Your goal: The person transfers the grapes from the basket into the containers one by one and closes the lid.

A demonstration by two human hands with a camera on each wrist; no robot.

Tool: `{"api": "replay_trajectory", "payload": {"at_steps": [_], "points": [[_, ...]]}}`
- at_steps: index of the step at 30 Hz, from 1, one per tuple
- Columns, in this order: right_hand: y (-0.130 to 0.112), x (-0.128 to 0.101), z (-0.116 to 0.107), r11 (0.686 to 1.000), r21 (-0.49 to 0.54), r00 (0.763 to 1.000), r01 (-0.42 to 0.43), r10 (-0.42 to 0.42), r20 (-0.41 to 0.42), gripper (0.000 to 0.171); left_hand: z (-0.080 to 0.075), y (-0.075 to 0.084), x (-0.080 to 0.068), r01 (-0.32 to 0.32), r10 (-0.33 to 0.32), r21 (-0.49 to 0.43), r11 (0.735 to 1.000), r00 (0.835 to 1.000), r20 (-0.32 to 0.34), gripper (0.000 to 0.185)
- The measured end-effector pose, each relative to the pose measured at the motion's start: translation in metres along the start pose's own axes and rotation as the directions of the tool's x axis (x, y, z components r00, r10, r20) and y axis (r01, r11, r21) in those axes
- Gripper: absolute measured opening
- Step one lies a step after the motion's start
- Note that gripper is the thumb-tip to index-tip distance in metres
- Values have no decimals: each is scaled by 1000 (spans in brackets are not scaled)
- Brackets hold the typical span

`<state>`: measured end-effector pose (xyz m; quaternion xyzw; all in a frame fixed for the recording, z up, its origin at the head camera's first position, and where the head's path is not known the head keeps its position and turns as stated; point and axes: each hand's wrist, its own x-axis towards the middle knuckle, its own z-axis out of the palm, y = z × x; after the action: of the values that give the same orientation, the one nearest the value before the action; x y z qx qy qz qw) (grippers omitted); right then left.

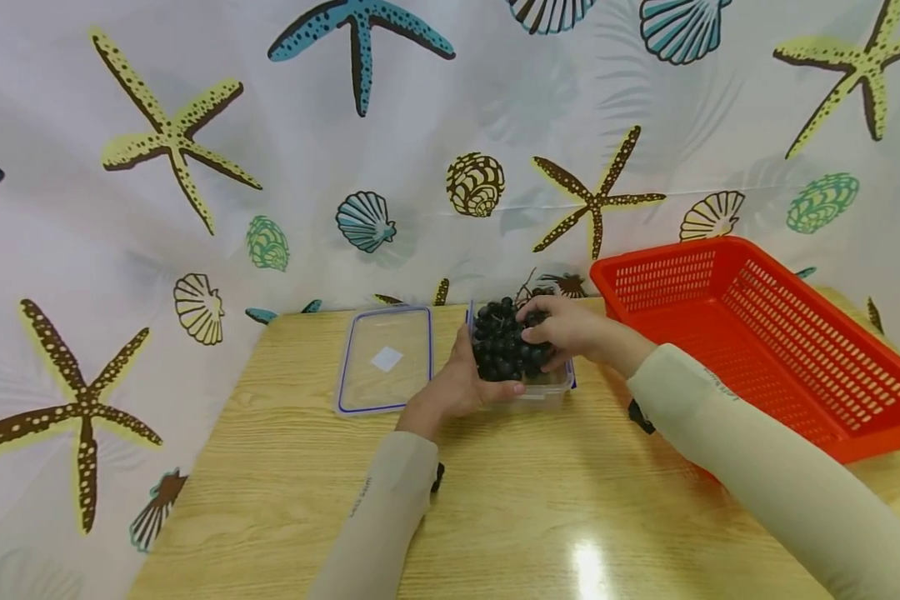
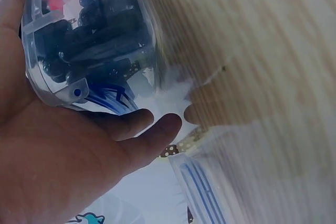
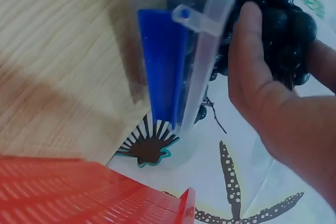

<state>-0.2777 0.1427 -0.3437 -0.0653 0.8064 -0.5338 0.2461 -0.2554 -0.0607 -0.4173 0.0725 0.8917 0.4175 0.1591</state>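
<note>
A bunch of dark grapes (image 1: 498,342) fills much of a clear plastic container (image 1: 543,390) at the table's back edge. My left hand (image 1: 461,379) braces the container's near left corner. Its thumb lies along the front, while the other fingers extend fairly straight by the left side, as the left wrist view shows. From the right, my right hand (image 1: 562,329) reaches over the container and holds grapes (image 3: 275,22) between thumb and fingers. A blue locking flap (image 3: 164,61) hangs down on the container's outside in the right wrist view.
To the container's left lies a clear lid (image 1: 360,358) with a blue seal and a white label. A red slotted basket (image 1: 682,342) stands at the right, under my right forearm. Behind the wooden table (image 1: 285,475) hangs a white cloth (image 1: 420,142) patterned with starfish and shells.
</note>
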Motion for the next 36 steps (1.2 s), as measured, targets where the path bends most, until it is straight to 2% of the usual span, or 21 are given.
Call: {"api": "replay_trajectory", "payload": {"at_steps": [5,7,9,12,15,17,21,25,26,27,28,34,36], "points": [[7,4,0,970,-229,996,82,-87,-12,38,-1,0,0,-8,7,39,999,1000,15,132],[10,5,-1,946,-300,991,125,-130,2,38,-1,0,0,-9,8,55,998,1000,23,132],[12,5,-1,908,-383,984,171,-176,21,39,-2,1,-1,-9,7,68,998,1000,28,132],[11,4,1,827,-519,973,217,-229,42,40,-2,2,-2,-11,9,74,997,999,33,133],[10,2,4,714,-659,962,236,-267,55,41,-2,2,-1,-12,9,76,997,999,36,133],[10,2,6,652,-721,959,234,-279,58,42,-2,2,-2,-10,7,72,997,999,37,132],[14,0,8,545,-811,953,212,-299,48,46,-2,3,-2,-1,-1,61,998,999,33,131],[21,-1,5,440,-880,959,181,-279,57,46,-2,5,-2,19,-22,59,998,999,36,133],[21,-2,5,423,-888,961,179,-267,66,45,-2,5,-3,20,-23,59,998,999,37,133],[21,-2,4,415,-891,963,185,-256,80,44,-3,5,-3,21,-23,61,998,999,37,134],[21,-3,3,421,-888,967,187,-238,91,44,-3,5,-3,20,-22,62,998,999,37,134],[11,-7,-2,482,-857,983,182,-89,159,49,-3,5,-5,26,-28,51,998,999,40,134],[10,-8,-5,517,-835,981,187,-61,182,50,-3,5,-5,32,-34,51,998,999,43,134]]}}
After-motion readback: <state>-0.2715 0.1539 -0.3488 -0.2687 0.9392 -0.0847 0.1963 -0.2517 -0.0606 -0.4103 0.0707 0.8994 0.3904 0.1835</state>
